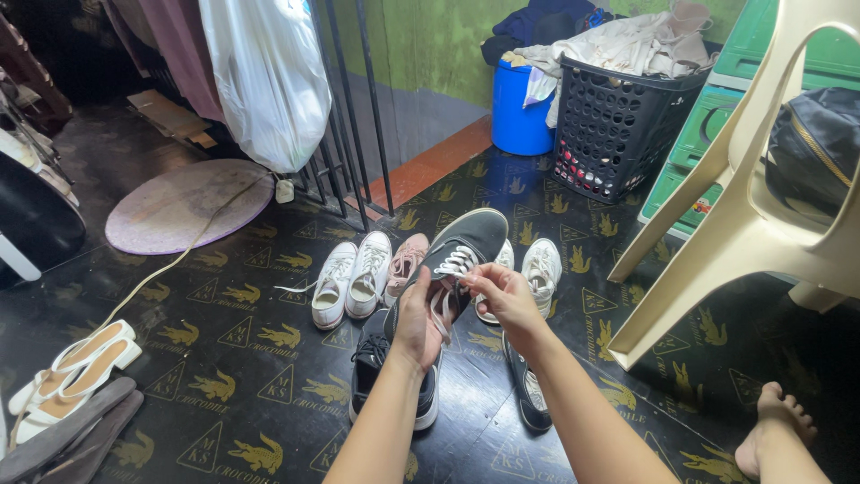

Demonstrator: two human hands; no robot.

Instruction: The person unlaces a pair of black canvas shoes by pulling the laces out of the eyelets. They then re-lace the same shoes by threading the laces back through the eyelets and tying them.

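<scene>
My left hand (417, 321) holds a black sneaker (470, 238) with white laces by its heel, toe pointing away and up. My right hand (504, 298) pinches a white lace (451, 265) of that sneaker near the tongue. Below my hands a second black sneaker (369, 367) lies on the floor. A pair of white sneakers (351, 280) and a pink shoe (407, 261) stand in a row to the left. Another white sneaker (543, 269) sits just right of my right hand.
A cream plastic chair (743, 224) with a black bag (813, 148) stands at right. A black laundry basket (616, 125) and blue bin (518, 115) stand at the back. White sandals (76, 367) lie at left, a round mat (184, 204) beyond. My bare foot (775, 428) rests lower right.
</scene>
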